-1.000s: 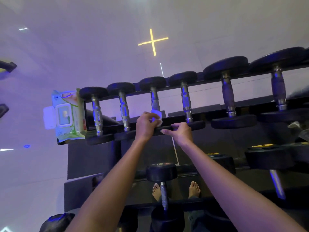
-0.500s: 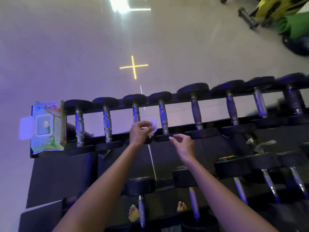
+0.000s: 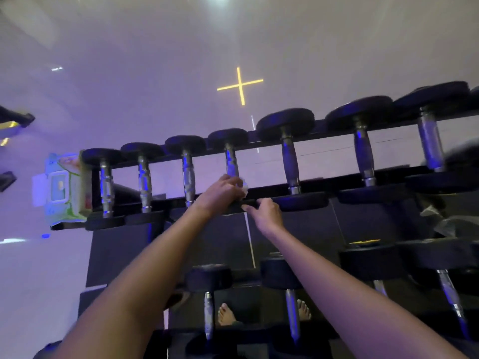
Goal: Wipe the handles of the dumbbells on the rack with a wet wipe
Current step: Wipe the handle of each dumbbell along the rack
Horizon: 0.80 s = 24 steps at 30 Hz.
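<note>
The rack [image 3: 344, 178] held seven dumbbells [image 3: 290, 161] on its top row, with one wipes pack [image 3: 64, 187] at its left end. The left hand [image 3: 223, 193] clutched one wet wipe [image 3: 243, 188] against the fourth handle [image 3: 231, 164]; the right hand [image 3: 268, 212] curled round that dumbbell's near head [image 3: 234, 207]

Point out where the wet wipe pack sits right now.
In the head view, the wet wipe pack lies at the far left end of the rack, on its top tier, right beside the leftmost dumbbell.
</note>
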Each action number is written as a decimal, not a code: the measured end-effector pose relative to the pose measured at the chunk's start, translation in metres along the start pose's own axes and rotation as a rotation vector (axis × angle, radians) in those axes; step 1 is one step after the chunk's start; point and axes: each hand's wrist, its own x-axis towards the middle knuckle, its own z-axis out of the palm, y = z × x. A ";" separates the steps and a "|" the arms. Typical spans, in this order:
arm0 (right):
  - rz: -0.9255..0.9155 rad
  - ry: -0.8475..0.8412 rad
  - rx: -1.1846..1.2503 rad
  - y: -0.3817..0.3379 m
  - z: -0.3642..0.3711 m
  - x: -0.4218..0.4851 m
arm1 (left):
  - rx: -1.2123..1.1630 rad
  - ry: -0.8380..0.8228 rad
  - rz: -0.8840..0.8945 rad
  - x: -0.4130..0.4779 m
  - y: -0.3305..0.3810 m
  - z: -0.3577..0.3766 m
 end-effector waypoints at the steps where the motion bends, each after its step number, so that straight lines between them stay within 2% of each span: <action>1: 0.005 0.001 0.009 0.000 0.001 0.000 | 0.054 -0.055 0.035 0.004 0.002 -0.003; 5: 0.012 -0.020 0.031 0.001 0.003 0.002 | 0.283 -0.400 0.053 0.031 0.012 -0.014; 7: 0.005 -0.017 0.036 0.001 0.002 0.001 | 0.340 -0.471 0.048 0.041 0.015 -0.015; 9: 0.008 -0.016 0.032 0.001 0.002 0.001 | 0.221 -0.392 -0.006 0.039 0.010 -0.012; 11: 0.019 -0.024 0.025 0.002 0.002 0.000 | 0.000 -0.201 -0.101 0.022 0.010 -0.007; 13: 0.029 -0.025 0.029 0.001 0.001 0.000 | -0.355 0.000 -0.392 0.001 0.014 -0.003; 15: 0.036 -0.014 0.030 0.000 0.001 -0.001 | -0.568 0.098 -0.671 -0.010 0.020 0.001; 19: 0.058 0.007 0.041 0.002 0.004 0.002 | -0.372 0.193 -0.868 -0.008 0.032 0.003; 24: 0.072 0.025 0.046 0.006 0.009 0.007 | -0.557 0.195 -1.101 -0.004 0.026 0.009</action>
